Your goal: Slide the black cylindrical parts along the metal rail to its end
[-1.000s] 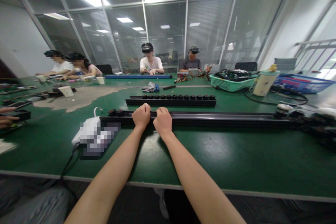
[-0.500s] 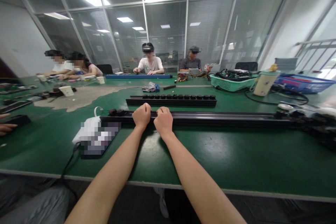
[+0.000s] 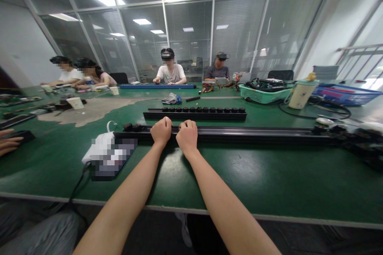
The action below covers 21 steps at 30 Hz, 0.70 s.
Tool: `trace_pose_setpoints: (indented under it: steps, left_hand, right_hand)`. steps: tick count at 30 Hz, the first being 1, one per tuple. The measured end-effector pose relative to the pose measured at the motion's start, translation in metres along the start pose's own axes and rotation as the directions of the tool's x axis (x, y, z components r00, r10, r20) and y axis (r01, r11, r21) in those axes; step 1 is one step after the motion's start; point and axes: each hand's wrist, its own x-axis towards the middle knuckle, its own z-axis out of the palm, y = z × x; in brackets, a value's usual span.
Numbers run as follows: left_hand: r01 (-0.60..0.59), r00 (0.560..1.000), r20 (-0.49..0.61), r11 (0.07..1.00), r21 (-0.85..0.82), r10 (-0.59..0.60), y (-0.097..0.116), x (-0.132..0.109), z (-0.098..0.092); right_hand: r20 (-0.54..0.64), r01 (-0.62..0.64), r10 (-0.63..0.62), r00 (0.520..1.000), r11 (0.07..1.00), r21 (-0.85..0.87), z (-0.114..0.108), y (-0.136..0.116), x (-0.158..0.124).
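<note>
A long black rail [image 3: 254, 133] lies across the green table in front of me. My left hand [image 3: 160, 131] is closed over its left part, knuckles up. Beside it, a small gap apart, my right hand [image 3: 187, 137] is also closed at the rail, fingers curled down. Whatever the fingers of either hand hold is hidden behind them. Small black parts [image 3: 131, 127] sit at the rail's left end. Behind it lies a shorter black rail [image 3: 194, 116] carrying a row of several similar black parts.
A phone [image 3: 119, 159] and a white pouch [image 3: 100, 147] lie to the left. More black parts [image 3: 365, 143] are piled at the right end. Further back stand a green basket [image 3: 265, 95], a cream bottle [image 3: 303, 93] and a blue basket [image 3: 350, 93]. Several people sit around the table.
My right hand has shifted very slightly up and to the right. My left hand stays almost in place. At the far left, another person's hand has moved a little.
</note>
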Motion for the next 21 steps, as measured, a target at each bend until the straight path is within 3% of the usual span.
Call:
trace_pose_setpoints:
  steps: [9, 21]
  left_hand:
    - [0.002, 1.0, 0.004, 1.0, 0.008, -0.002, -0.0004, 0.0001, 0.0004]
    - [-0.003, 1.0, 0.004, 1.0, 0.008, 0.003, -0.0012, 0.0006, 0.0017]
  right_hand:
    - [0.034, -0.04, 0.04, 0.999, 0.999, -0.007, 0.0009, 0.0007, 0.0]
    - [0.085, 0.043, -0.037, 0.996, 0.997, -0.069, -0.0044, 0.0022, 0.0016]
